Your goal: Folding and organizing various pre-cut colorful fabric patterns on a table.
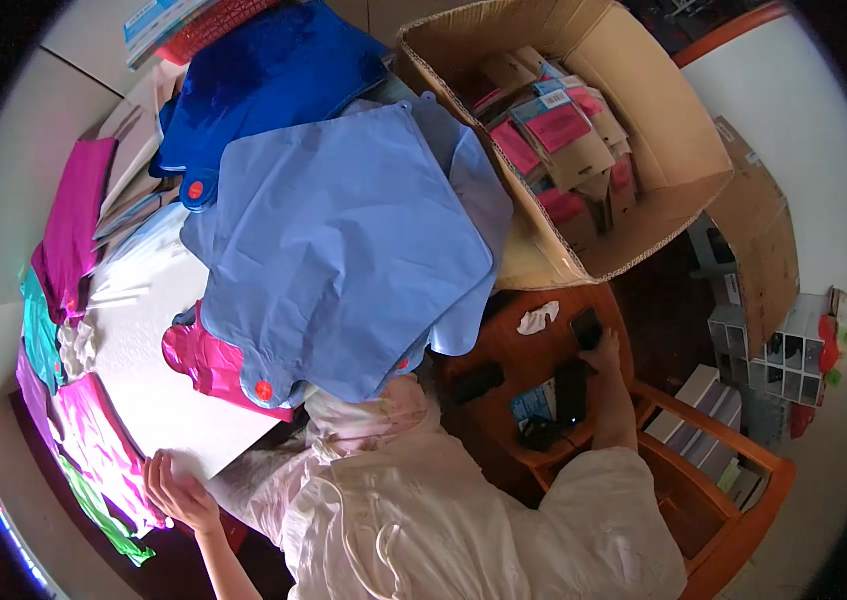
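My left hand (182,492) lies at the near edge of the white table (169,375), fingers stretched beside a shiny pink sheet (104,440), holding nothing I can see. Over the wooden chair seat, my right hand (602,355) has its fingers closed on a dark phone-like device (587,328). Just below that hand, another black phone-like device (571,392) lies on the seat. In front of me, a stack of light blue flat plastic sheets (344,240) covers the table's right part. A pink glossy piece with red-dotted tabs (209,360) sticks out beneath it.
A large open cardboard box (664,150) at the far right holds several pink-and-brown packages (564,135). Dark blue sheets (254,85) are piled at the back. The wooden chair (504,330) bears a crumpled tissue (539,318) and a black pouch-like thing (479,382). Grey shelving (794,350) stands right.
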